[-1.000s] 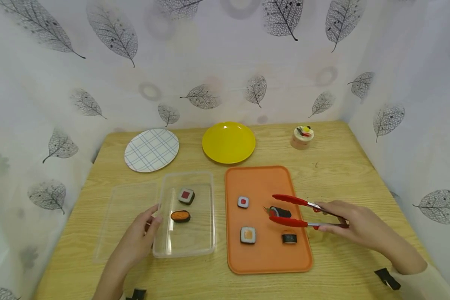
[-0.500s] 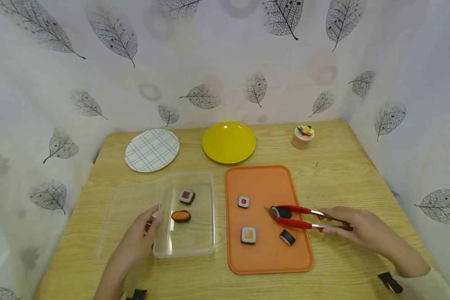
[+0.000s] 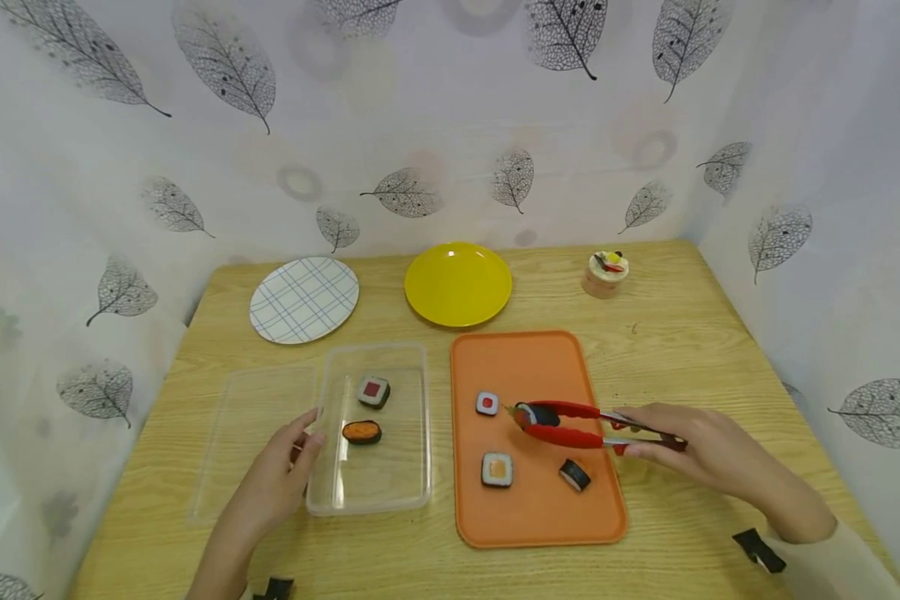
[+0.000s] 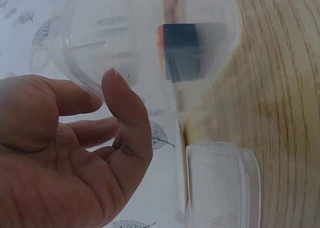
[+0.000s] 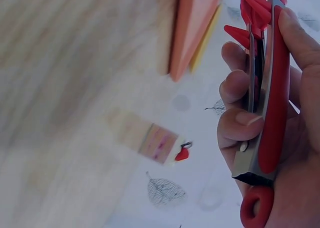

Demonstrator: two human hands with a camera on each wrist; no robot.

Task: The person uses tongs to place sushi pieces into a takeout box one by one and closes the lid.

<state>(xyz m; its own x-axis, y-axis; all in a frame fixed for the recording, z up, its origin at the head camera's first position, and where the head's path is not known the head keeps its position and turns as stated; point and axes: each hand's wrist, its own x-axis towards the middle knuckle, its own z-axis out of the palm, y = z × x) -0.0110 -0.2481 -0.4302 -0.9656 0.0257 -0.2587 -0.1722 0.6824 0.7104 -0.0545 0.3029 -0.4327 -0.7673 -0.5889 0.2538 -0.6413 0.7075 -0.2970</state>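
Observation:
My right hand (image 3: 701,442) grips red-tipped metal tongs (image 3: 570,435). Between the tong tips is a dark seaweed-wrapped sushi piece (image 3: 542,413) with a reddish, leafy end, over the orange tray (image 3: 517,525). Also on that tray are a small red-centred roll (image 3: 487,403), an orange-centred roll (image 3: 497,470) and a tilted black-sided roll (image 3: 574,475). My left hand (image 3: 273,471) holds the near-left rim of a clear plastic container (image 3: 367,506) between thumb and finger. Inside lie a dark-red-centred roll (image 3: 373,392) and an orange-topped sushi (image 3: 362,432).
A clear lid (image 3: 251,433) lies left of the container. Behind stand a checked white plate (image 3: 303,300), a yellow plate (image 3: 457,285) and a small toy cake (image 3: 605,275). Leaf-patterned cloth (image 3: 450,125) encloses the wooden table (image 3: 667,333) at the back and sides.
The tongs have closed round the leafy-ended sushi and moved left and slightly back with it. The black-sided roll turned and tilted earlier. My left hand has stayed still.

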